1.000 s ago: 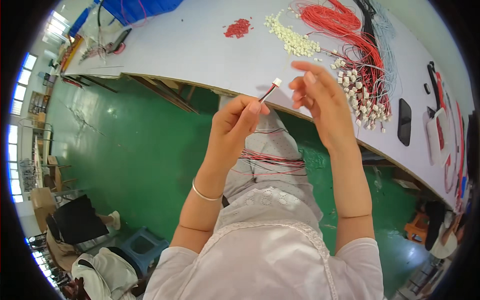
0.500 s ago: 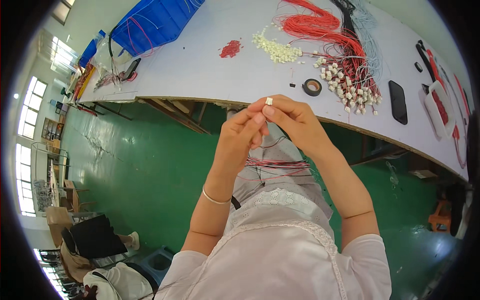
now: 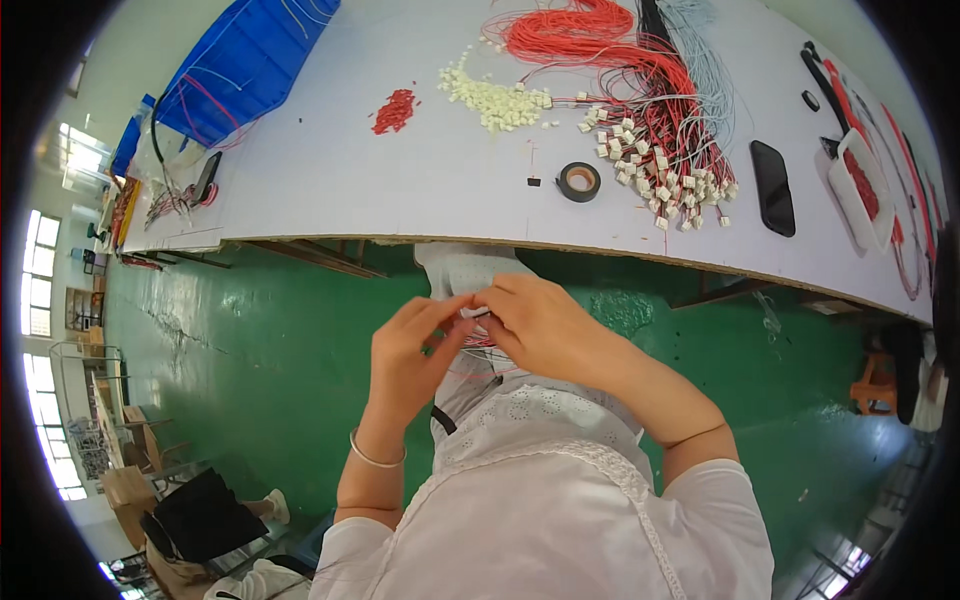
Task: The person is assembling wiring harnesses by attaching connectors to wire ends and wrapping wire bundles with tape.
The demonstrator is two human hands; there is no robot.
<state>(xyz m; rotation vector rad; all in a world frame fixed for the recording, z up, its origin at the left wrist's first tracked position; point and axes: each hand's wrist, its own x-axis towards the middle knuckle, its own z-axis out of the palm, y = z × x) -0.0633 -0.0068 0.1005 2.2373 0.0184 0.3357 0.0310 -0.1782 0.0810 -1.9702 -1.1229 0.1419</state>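
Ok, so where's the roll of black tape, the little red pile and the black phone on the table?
Roll of black tape [image 3: 579,181]: head view, on its ring.
Little red pile [image 3: 394,110]: head view, middle of the heap.
Black phone [image 3: 772,187]: head view, centre of its dark face.

Both forearms bent inward over the lap; left hand [image 3: 410,350] and right hand [image 3: 540,325] meet fingertip to fingertip, pinched

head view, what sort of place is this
Most likely a wire-harness assembly workshop. A long white workbench holds bundles of red wires with white connectors, a pile of loose connector housings and a roll of black tape.
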